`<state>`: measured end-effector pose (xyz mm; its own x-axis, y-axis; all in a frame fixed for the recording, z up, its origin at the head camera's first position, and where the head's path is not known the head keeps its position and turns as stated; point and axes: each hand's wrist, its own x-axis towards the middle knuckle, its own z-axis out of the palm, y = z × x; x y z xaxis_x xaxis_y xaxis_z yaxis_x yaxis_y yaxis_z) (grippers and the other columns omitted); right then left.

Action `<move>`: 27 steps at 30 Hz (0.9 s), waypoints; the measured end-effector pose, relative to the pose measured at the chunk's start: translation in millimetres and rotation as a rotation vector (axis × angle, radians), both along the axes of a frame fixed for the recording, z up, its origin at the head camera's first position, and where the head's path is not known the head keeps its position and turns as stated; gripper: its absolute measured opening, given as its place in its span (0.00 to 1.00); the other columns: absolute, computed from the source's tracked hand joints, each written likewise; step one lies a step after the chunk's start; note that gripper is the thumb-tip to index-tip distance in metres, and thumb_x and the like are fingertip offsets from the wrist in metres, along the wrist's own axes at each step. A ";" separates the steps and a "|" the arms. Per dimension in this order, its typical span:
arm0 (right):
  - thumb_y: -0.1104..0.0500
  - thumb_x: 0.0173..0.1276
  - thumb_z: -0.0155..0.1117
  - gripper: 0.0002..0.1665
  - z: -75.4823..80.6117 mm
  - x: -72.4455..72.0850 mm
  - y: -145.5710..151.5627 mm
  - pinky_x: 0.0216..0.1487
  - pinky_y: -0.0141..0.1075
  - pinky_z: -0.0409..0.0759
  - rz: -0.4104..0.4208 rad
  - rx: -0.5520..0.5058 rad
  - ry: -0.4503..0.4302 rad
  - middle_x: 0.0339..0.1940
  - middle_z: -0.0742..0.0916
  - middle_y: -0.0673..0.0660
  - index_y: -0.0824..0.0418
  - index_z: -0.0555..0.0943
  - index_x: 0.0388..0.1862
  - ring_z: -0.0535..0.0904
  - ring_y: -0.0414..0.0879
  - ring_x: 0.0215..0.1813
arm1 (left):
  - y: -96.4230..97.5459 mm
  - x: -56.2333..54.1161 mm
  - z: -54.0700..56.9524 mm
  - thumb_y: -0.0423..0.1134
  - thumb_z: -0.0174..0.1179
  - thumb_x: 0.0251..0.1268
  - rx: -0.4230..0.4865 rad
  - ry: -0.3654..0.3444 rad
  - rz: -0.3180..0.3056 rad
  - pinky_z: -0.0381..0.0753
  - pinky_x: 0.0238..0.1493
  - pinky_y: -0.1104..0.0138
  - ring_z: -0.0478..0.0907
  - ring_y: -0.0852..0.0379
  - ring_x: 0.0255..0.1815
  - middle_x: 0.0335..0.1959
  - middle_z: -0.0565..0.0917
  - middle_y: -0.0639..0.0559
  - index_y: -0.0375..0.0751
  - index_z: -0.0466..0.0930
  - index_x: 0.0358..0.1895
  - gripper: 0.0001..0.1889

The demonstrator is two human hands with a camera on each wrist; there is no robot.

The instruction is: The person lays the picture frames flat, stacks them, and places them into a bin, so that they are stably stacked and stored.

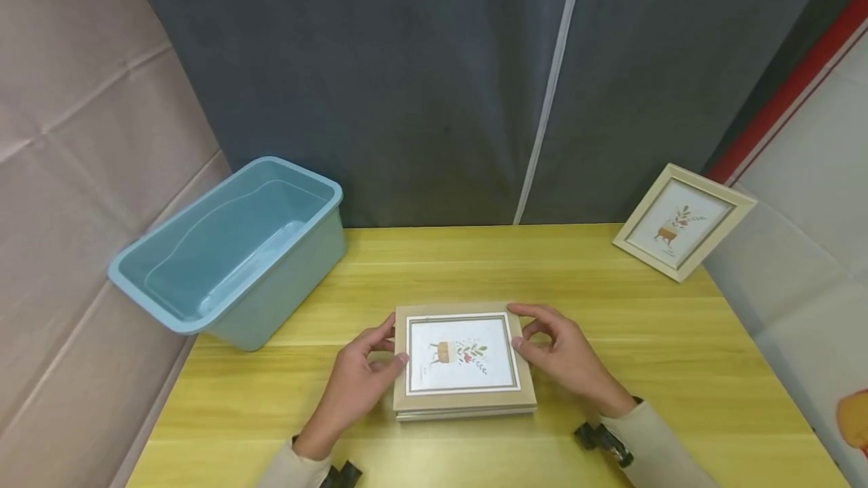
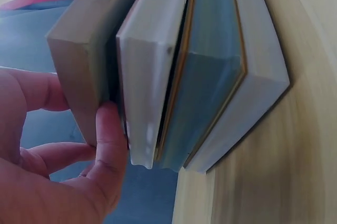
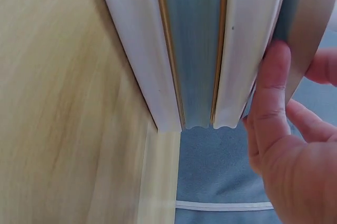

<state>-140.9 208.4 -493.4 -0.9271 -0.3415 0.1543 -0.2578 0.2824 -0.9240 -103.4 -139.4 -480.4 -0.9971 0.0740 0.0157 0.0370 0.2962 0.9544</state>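
Picture frame (image 1: 458,352), long axis left-right, printed flowers (image 1: 472,353) pointing right, hands (image 1: 356,375) pinching both sides

My surroundings seemingly a makeshift sheet-walled booth, a yellow wood-grain table (image 1: 678,367) before me, dark grey cloth (image 1: 380,89) behind the table, creased pinkish-beige sheeting (image 1: 81,164) to its left, white red-edged sheeting (image 1: 814,157) to its right
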 end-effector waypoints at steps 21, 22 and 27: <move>0.61 0.74 0.71 0.30 -0.1 -0.8 0.7 0.29 0.32 0.85 -0.006 0.123 0.066 0.67 0.82 0.61 0.61 0.78 0.73 0.82 0.40 0.43 | 3.0 1.5 -2.6 0.35 0.74 0.65 -0.145 0.030 0.014 0.89 0.49 0.71 0.85 0.50 0.54 0.65 0.82 0.48 0.42 0.73 0.77 0.36; 0.61 0.74 0.71 0.30 -0.1 -1.0 1.5 0.29 0.32 0.85 -0.005 0.123 0.063 0.67 0.82 0.61 0.61 0.78 0.73 0.82 0.40 0.43 | 3.4 1.6 -3.1 0.35 0.74 0.65 -0.144 0.033 0.013 0.88 0.50 0.72 0.84 0.50 0.55 0.65 0.82 0.49 0.42 0.72 0.77 0.36; 0.59 0.75 0.71 0.28 -0.7 -2.5 7.9 0.35 0.33 0.88 0.006 0.120 0.035 0.67 0.83 0.60 0.60 0.80 0.72 0.84 0.42 0.47 | 5.4 2.8 -4.9 0.35 0.73 0.66 -0.138 0.030 0.010 0.87 0.51 0.72 0.82 0.49 0.60 0.65 0.82 0.50 0.47 0.71 0.78 0.37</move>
<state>-143.4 216.3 -494.1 -0.9198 -0.3650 0.1442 -0.2914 0.3889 -0.8740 -100.6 -134.1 -485.3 -0.9971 0.0673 0.0362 0.0614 0.4253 0.9030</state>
